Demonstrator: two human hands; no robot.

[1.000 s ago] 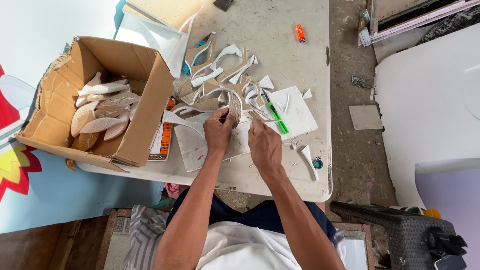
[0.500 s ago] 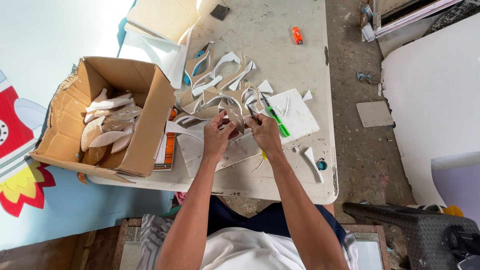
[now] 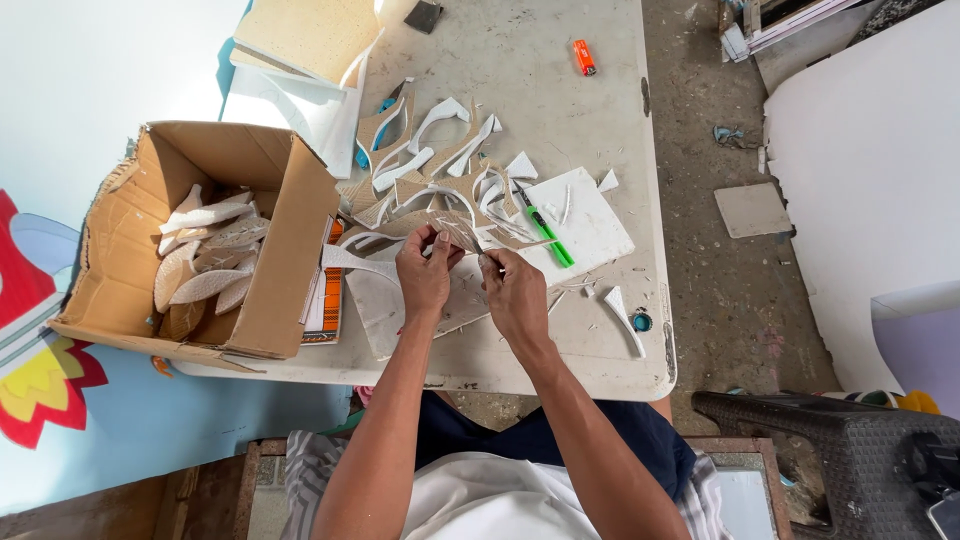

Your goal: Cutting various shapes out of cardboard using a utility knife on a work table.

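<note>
My left hand (image 3: 424,277) pinches a small leaf-shaped foam piece (image 3: 461,234), tan on one face, just above a white foam board (image 3: 592,226) on the table (image 3: 540,100). My right hand (image 3: 514,297) is closed right beside it, its fingertips at the piece's edge; a thin tool seems to sit in its fist, mostly hidden. A thin offcut strip (image 3: 528,243) sticks out to the right of the piece.
A green utility knife (image 3: 548,238) lies on the board. Several curved offcuts (image 3: 430,150) are piled behind it. An open cardboard box (image 3: 292,240) at left holds finished leaf shapes (image 3: 200,270). An orange lighter (image 3: 583,57) lies far back. A black plastic stool (image 3: 830,460) stands at lower right.
Both hands have drawn slightly toward me and closer together. The piece was turned from upright to flatter, and the tool's tip and yellow end seen half a second ago are now hidden.
</note>
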